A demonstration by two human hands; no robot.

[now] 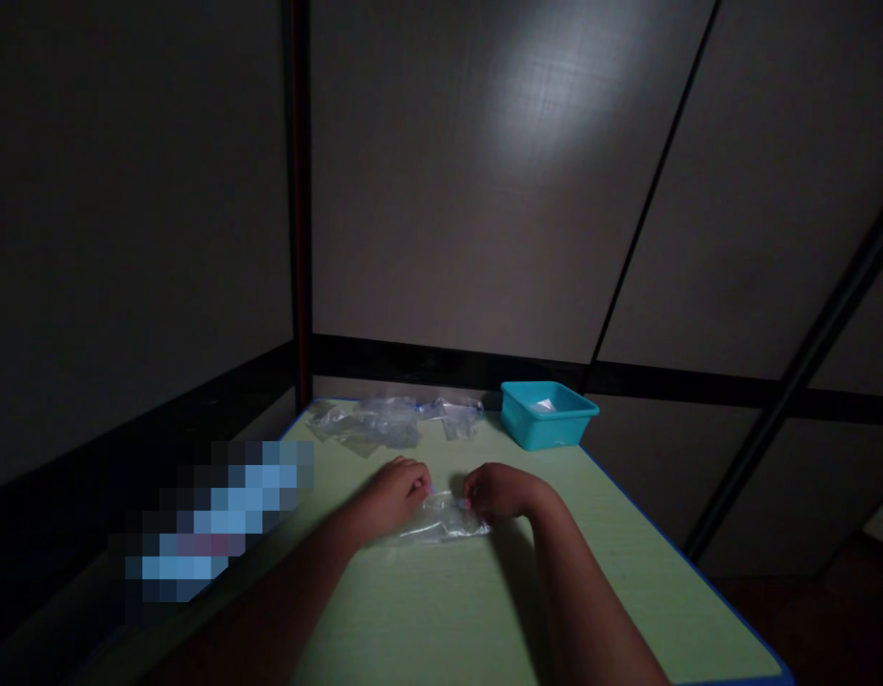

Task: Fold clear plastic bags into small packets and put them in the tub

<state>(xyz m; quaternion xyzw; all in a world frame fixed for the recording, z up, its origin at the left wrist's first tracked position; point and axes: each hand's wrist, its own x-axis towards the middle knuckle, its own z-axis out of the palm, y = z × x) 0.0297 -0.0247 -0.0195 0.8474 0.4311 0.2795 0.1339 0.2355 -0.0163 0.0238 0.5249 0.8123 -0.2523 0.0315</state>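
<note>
A clear plastic bag (441,522) lies on the pale green table (412,619) in front of me, between my two hands. My left hand (400,491) has its fingers closed at the bag's far left edge. At the far right edge, my right hand (494,491) bends inward with its fingertips pinched on the same bag. The bag looks flat and see-through, with shiny creases. Whether anything is inside it, I cannot tell.
Several more clear plastic bags (388,419) lie at the table's far left edge. A turquoise basin (548,431) stands at the far right corner with something whitish inside. A pixelated blue patch (233,510) covers the left side. Dark panelled walls (448,210) rise behind.
</note>
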